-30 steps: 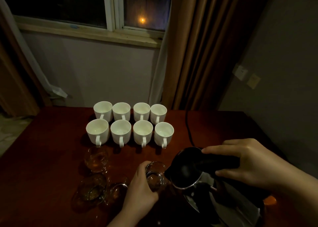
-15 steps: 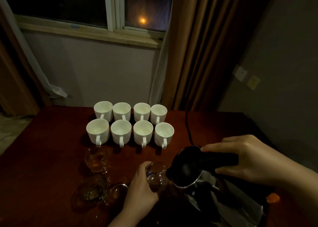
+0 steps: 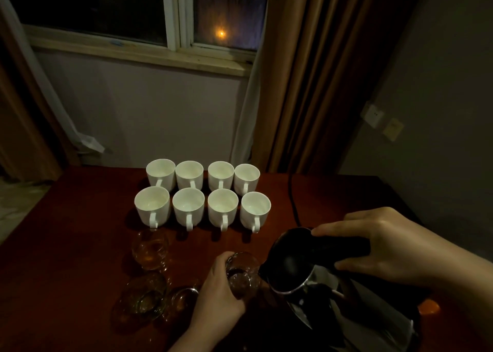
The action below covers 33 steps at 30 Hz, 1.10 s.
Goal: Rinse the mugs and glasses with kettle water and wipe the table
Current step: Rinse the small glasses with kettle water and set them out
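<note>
Working at the dark red-brown table point(image 3: 66, 245), you have the whole set of vessels in front of you in dim light. The kettle point(image 3: 320, 279), a steel body with a black top, stands tilted at the near right, its spout lip touching or just beside the rim of the glass in your other hand; whether water is flowing cannot be told. Your right hand point(image 3: 373, 245) grips the kettle's black handle from above, fingers curled over it and thumb underneath. A black cord point(image 3: 292, 199) runs across the table behind the kettle toward the curtain point(image 3: 314, 71).

Eight white mugs point(image 3: 208, 194) stand upright in two rows of four at the table's centre, handles facing you, close together.

Your left hand point(image 3: 216, 303) holds a clear glass point(image 3: 244, 274) at the kettle's spout, fingers wrapped around its left side. Three more glasses point(image 3: 149, 274) sit to the left of that hand, between you and the mugs; their exact attitude is hard to tell in the dark.
</note>
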Motion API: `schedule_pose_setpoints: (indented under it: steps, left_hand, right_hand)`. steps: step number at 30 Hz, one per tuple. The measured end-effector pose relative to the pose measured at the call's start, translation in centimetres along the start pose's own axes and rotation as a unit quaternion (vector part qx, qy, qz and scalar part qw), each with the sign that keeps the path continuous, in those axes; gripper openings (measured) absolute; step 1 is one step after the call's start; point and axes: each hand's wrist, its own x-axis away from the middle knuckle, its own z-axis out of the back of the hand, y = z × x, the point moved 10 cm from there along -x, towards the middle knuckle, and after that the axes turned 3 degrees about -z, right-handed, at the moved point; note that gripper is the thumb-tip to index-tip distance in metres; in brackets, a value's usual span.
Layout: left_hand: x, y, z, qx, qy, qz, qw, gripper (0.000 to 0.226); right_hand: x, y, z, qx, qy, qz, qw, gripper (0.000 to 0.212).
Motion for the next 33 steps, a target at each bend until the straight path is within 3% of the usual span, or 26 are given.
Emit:
schedule_pose_setpoints:
  steps: [24,33]
  left_hand:
    - [-0.4,0.1,0.2,-0.009,0.002,0.001,1.0,0.074]
    - [-0.8,-0.4,0.3,0.005,0.019,0.0,1.0,0.076]
  right_hand:
    - [-0.5,0.1,-0.2,-0.001,0.002,0.01,1.0,0.048]
    - [2.0,3.0,-1.5,-0.081,0.096,-0.03,0.992,0.056]
